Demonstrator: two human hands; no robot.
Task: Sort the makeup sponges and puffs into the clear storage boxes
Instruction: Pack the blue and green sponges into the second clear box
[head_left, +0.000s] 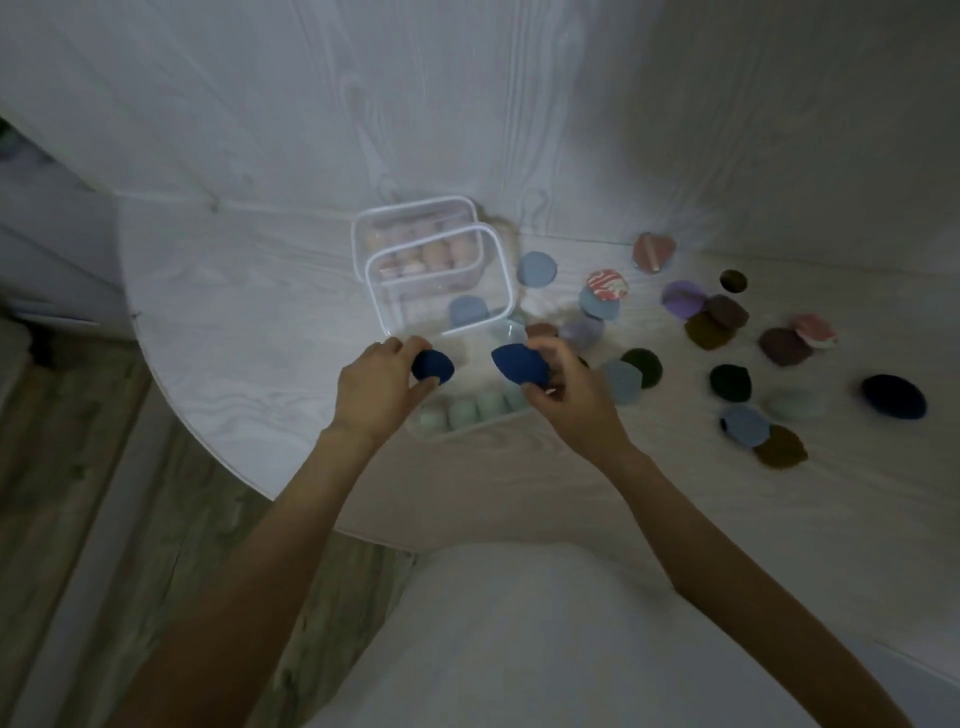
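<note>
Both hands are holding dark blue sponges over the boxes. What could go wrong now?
1. The left hand and right hand each pinch a blue sponge over the near box, where mint sponges already line its front; a dropped one might bounce out.
2. The right arm could brush puffs lying beside that box.

Three storage boxes (434, 270) stand in a row on the table (218, 322), one behind another. Sponges (478, 408) lie in the nearest box (467, 415). Loose puffs (727, 343) lie scattered to the right of the boxes.
</note>
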